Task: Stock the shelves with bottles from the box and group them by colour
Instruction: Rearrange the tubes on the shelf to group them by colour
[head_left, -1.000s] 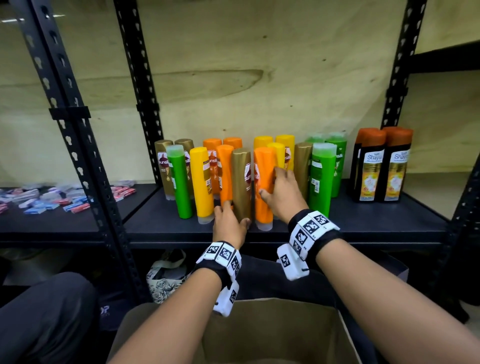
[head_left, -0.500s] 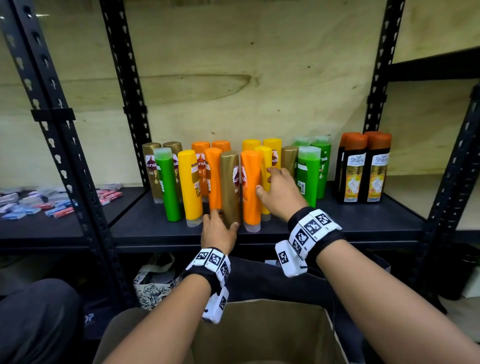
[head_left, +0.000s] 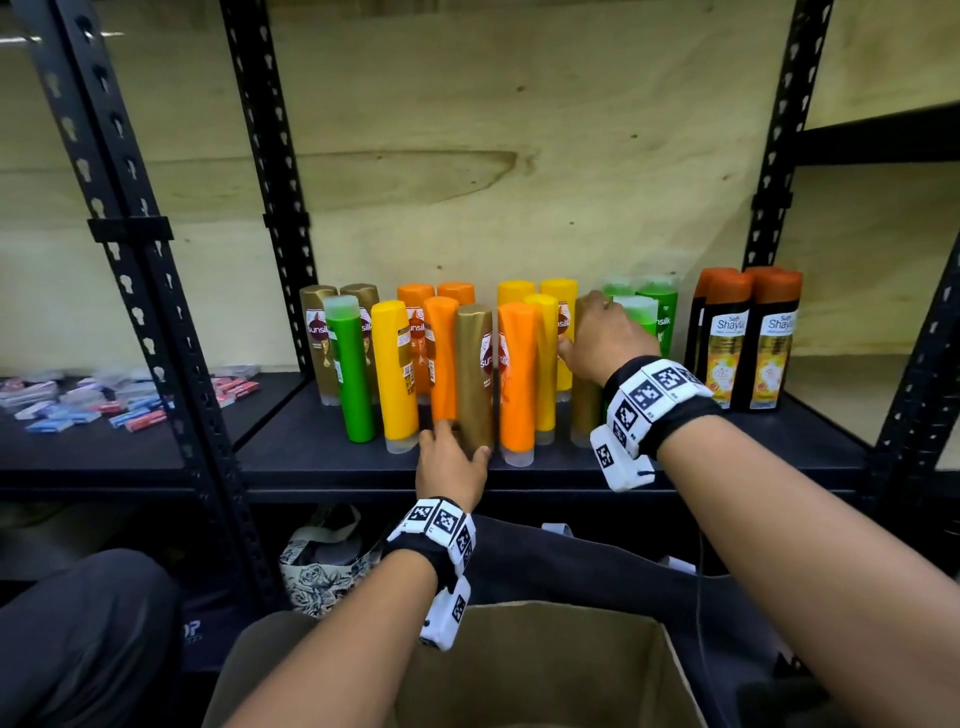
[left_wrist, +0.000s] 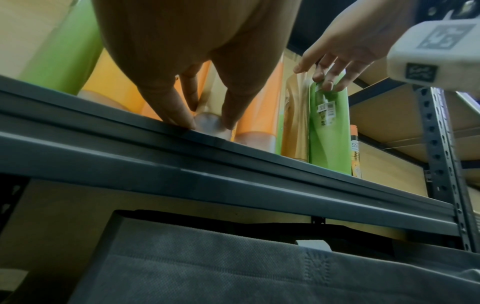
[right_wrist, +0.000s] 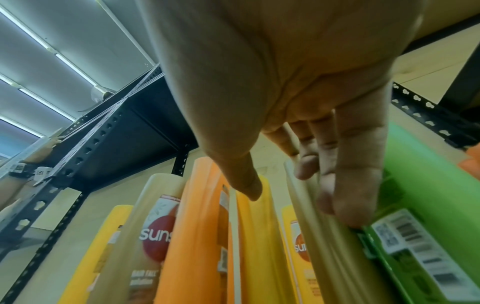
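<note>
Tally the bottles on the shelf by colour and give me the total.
Gold bottles: 4
Green bottles: 4
Yellow bottles: 4
Orange bottles: 4
Dark bottles with brown-orange caps: 4, the back two partly hidden
Total: 20

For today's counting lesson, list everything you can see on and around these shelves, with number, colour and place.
gold bottles: four, two back left, one front centre, one right
green bottles: four, one front left, three right
yellow bottles: four, middle
orange bottles: four, middle
black bottles: four, orange caps, far right
small packets: many, red, blue, white, left shelf
shelf: black metal
cardboard box: one, brown, below
patterned bag: one, under the shelf
left hand: pinches front gold bottle at its base
right hand: grips right gold bottle
</note>
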